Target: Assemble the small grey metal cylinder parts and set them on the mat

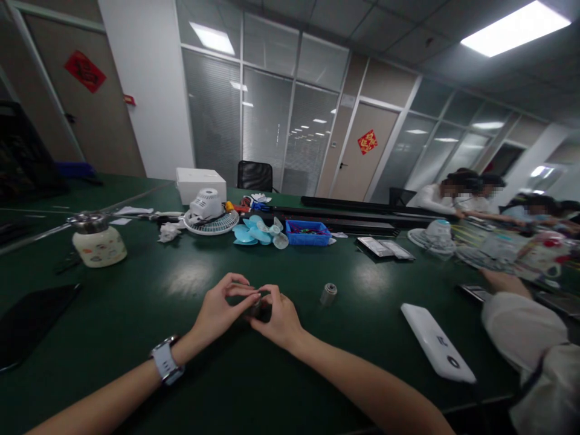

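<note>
At seven o'clock from my view's centre, my right hand (281,319) pinches a dark part (255,310) between finger and thumb. My left hand (217,310) curls close at nine; whether it grips, I cannot tell. A cylinder (328,294) sits at the part's three o'clock.

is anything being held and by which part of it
The left hand and right hand meet around a small grey part, seemingly held between them; they hide most of it, so where exactly it is gripped cannot be told.
</note>
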The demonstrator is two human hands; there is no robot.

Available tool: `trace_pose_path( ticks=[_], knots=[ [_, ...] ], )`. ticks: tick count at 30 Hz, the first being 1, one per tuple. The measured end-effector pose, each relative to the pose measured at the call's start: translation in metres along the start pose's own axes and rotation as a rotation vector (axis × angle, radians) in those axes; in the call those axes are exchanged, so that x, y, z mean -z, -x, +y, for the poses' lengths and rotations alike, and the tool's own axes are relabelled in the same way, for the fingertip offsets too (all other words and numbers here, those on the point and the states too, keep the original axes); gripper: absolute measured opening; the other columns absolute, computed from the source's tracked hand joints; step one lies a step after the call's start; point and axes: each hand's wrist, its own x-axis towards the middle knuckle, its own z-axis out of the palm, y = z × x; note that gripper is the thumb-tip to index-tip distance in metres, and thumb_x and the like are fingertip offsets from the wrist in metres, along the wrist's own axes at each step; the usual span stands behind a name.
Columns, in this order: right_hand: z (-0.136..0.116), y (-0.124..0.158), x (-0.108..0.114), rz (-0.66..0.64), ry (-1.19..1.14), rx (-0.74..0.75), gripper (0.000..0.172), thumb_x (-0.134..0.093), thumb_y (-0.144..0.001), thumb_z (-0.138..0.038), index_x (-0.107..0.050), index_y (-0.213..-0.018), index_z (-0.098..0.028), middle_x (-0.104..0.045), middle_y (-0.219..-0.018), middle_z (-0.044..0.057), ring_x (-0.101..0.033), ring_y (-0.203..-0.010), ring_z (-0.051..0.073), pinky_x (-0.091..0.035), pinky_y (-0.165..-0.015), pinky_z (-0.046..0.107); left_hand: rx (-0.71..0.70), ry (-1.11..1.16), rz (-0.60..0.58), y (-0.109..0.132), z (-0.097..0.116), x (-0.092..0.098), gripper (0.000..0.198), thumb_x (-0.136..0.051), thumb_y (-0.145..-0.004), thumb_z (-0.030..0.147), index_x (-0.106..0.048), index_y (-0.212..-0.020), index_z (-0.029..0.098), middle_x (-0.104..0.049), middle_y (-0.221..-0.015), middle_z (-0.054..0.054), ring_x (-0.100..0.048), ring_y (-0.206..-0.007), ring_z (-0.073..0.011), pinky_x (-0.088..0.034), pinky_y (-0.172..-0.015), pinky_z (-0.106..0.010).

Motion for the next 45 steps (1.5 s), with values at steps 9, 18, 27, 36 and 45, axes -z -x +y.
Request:
trace_pose_path(
  ticks=[9, 18, 27, 36, 45],
  knots=[
    [-0.015, 0.001, 0.014, -0.064, 0.183, 0.055, 0.051, -0.065, -0.080, -0.038, -0.045, -0.125, -0.026, -0.065, -0.107, 0.003, -0.062, -0.092, 0.020, -0.045, -0.083, 0.033, 0.063, -0.187, -0.114, -0.003, -0.033, 0.046, 0.047, -0.070, -0.072, 0.046, -0.053, -0.108, 0.020, -0.074, -0.096, -0.008, -0.069, -0.096, -0.0274, -0.050, -0.092, -0.045],
    [0.008, -0.004, 0.053, 0.023, 0.656, -0.085, 0.036, -0.060, -0.082, -0.039, -0.055, -0.113, -0.022, -0.068, -0.099, 0.007, -0.057, -0.100, 0.025, -0.031, -0.099, 0.046, 0.077, -0.247, -0.249, -0.002, -0.045, 0.051, 0.045, -0.062, -0.077, 0.048, -0.057, -0.114, 0.023, -0.071, -0.110, -0.007, -0.066, -0.104, -0.0267, -0.049, -0.093, -0.042],
    [0.029, -0.012, 0.073, 0.203, 0.929, -0.152, 0.042, -0.061, -0.084, -0.031, -0.055, -0.123, -0.016, -0.061, -0.121, 0.015, -0.045, -0.122, 0.032, -0.014, -0.110, 0.054, 0.115, -0.241, -0.218, -0.002, -0.045, 0.051, 0.049, -0.061, -0.077, 0.053, -0.056, -0.116, 0.023, -0.071, -0.109, -0.007, -0.065, -0.106, -0.0258, -0.049, -0.093, -0.039],
    [-0.028, -0.015, -0.023, -0.074, 0.349, 0.171, 0.046, -0.055, -0.085, -0.055, -0.059, -0.120, -0.024, -0.066, -0.115, 0.004, -0.051, -0.114, 0.020, -0.026, -0.106, 0.042, 0.192, -0.267, 0.111, -0.007, -0.056, 0.053, 0.050, -0.037, -0.087, 0.060, -0.058, -0.105, 0.019, -0.073, -0.101, -0.011, -0.065, -0.102, -0.0280, -0.047, -0.091, -0.043],
    [-0.019, -0.032, -0.025, -0.121, 0.273, 0.139, 0.017, -0.055, -0.091, -0.028, -0.071, -0.096, -0.031, -0.073, -0.095, -0.004, -0.061, -0.090, 0.013, -0.032, -0.098, 0.034, 0.186, -0.295, 0.063, -0.005, -0.053, 0.051, 0.046, -0.039, -0.087, 0.059, -0.057, -0.105, 0.020, -0.073, -0.099, -0.007, -0.066, -0.099, -0.0267, -0.047, -0.089, -0.040]
  ],
)
